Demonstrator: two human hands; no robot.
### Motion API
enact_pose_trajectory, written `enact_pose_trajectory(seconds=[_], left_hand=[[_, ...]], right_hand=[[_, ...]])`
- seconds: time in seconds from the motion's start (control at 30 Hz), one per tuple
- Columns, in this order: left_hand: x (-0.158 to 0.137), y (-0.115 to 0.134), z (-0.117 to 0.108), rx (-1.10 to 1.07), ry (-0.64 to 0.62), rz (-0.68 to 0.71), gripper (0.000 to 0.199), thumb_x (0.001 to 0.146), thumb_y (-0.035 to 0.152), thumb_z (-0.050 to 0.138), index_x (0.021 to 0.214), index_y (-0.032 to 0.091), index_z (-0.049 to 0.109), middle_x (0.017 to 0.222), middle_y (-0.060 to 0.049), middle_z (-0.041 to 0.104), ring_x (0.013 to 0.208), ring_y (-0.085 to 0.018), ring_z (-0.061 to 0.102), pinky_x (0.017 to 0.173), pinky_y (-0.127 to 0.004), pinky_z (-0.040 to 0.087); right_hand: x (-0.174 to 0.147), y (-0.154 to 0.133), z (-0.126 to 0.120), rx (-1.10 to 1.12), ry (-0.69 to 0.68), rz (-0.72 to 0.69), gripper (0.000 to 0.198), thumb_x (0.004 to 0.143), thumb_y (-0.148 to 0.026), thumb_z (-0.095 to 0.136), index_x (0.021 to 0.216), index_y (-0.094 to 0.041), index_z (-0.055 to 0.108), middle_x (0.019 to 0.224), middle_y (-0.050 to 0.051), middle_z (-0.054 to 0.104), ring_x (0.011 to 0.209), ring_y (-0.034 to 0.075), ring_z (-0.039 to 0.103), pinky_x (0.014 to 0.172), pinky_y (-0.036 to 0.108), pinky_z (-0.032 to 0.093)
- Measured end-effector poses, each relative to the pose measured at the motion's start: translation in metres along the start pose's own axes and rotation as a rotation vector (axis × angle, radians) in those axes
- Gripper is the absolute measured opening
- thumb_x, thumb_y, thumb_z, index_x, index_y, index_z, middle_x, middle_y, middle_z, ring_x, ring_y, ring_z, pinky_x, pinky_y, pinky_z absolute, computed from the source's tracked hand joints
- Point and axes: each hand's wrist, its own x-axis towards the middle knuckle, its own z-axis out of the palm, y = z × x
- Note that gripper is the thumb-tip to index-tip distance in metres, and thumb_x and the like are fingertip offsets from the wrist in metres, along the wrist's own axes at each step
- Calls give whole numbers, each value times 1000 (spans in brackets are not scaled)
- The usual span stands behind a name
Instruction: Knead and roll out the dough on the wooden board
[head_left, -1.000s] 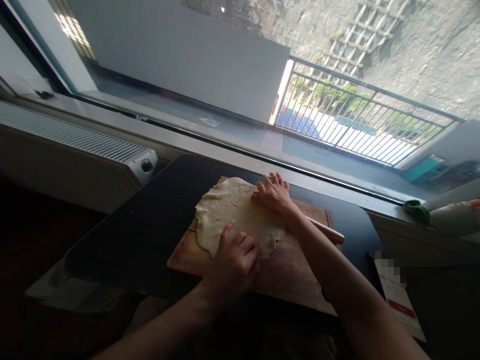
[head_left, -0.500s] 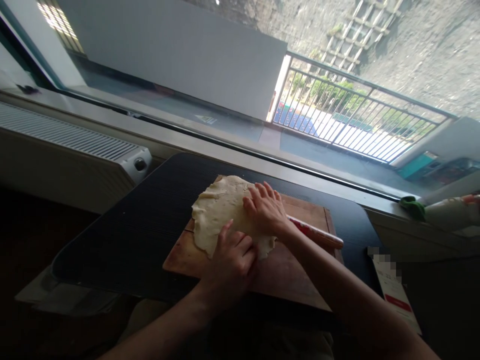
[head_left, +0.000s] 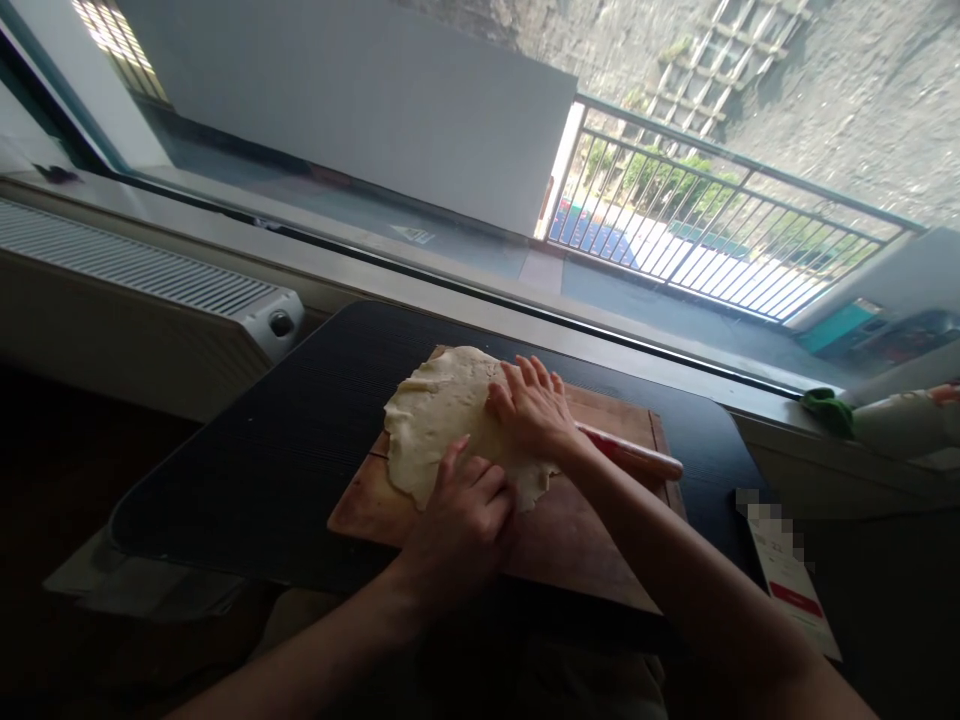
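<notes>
A broad, flattened sheet of pale dough (head_left: 431,425) with an uneven edge lies on a wooden board (head_left: 358,505). My right hand (head_left: 531,405) rests palm down on the dough's right part, fingers spread and pointing away from me. At the near edge of the dough, my left hand (head_left: 471,505) has most of its fingers bent in against the dough, with the leftmost finger raised. Its thumb and fingertips are hidden from me. Beyond my right wrist a rolling pin (head_left: 637,457) lies on the board, partly covered by that wrist.
The board sits on a dark table (head_left: 262,450) beside a large window. To the left is a white radiator (head_left: 150,270). A phone (head_left: 787,575) with a lit screen lies at the right. On the windowsill is a green cloth (head_left: 827,410).
Both hands stay at nearly the same places on the dough. The right hand's fingers have shifted very slightly right; the view has moved a little.
</notes>
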Motion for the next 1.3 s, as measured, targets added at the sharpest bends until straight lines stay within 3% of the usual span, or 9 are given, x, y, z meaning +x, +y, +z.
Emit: enact_pose_trajectory(seconds=[0.13, 0.33, 0.43, 0.53, 0.73, 0.93, 1.13, 1.3], left_hand=[[1, 1, -2, 0, 1, -8, 17, 86, 17, 48, 88, 19, 65, 79, -2, 57, 89, -19, 51, 110, -54, 19], [1, 1, -2, 4, -22, -6, 18, 87, 19, 48, 81, 18, 64, 78, -2, 56, 88, -19, 51, 110, -53, 19], [1, 1, -3, 1, -17, -3, 18, 87, 19, 48, 88, 18, 65, 81, -2, 58, 90, -19, 51, 111, -53, 19], [1, 1, -2, 5, -15, -3, 18, 87, 18, 47, 89, 19, 65, 80, -2, 58, 89, -19, 52, 111, -53, 18], [0, 0, 1, -7, -9, -8, 17, 87, 19, 49, 85, 19, 66, 82, -2, 59, 90, -19, 51, 111, -52, 19], [0, 1, -2, 10, -15, -14, 19, 87, 18, 48, 91, 19, 66, 81, -2, 58, 89, -19, 51, 111, -53, 18], [0, 1, -2, -9, -17, -5, 19, 88, 21, 48, 81, 18, 65, 82, -3, 58, 90, -19, 51, 110, -52, 20], [1, 3, -3, 1, -12, -20, 20, 88, 17, 46, 88, 19, 66, 80, -2, 58, 89, -18, 52, 111, -52, 18]], right_hand=[[22, 12, -4, 14, -11, 143, 67, 92, -61, 17, 143, -19, 29, 153, 12, 20, 141, 30, 10, 109, 55, 13], [-10, -2, 2, -33, 99, -100, 58, 94, -57, 17, 140, -27, 35, 150, 4, 28, 141, 24, 10, 112, 48, 9], [3, 4, -3, -41, 94, -37, 58, 94, -56, 21, 141, -23, 34, 152, 7, 25, 141, 26, 7, 112, 50, 7], [8, 6, -7, 18, 8, 77, 62, 94, -56, 18, 143, -20, 31, 152, 9, 25, 141, 28, 11, 110, 53, 13], [-25, -7, 0, 6, 64, -101, 54, 96, -51, 20, 141, -25, 35, 150, 3, 30, 141, 23, 10, 113, 45, 10], [14, 12, -9, 44, 4, 134, 65, 94, -55, 20, 144, -13, 28, 153, 13, 19, 141, 29, 10, 112, 49, 13], [-58, -3, 1, 8, 81, -241, 53, 97, -38, 26, 142, -13, 34, 150, 7, 31, 142, 21, 9, 115, 38, 11], [-77, 36, -10, -35, 45, -123, 55, 95, -37, 30, 141, -8, 35, 149, 12, 31, 141, 25, 16, 114, 43, 18]])
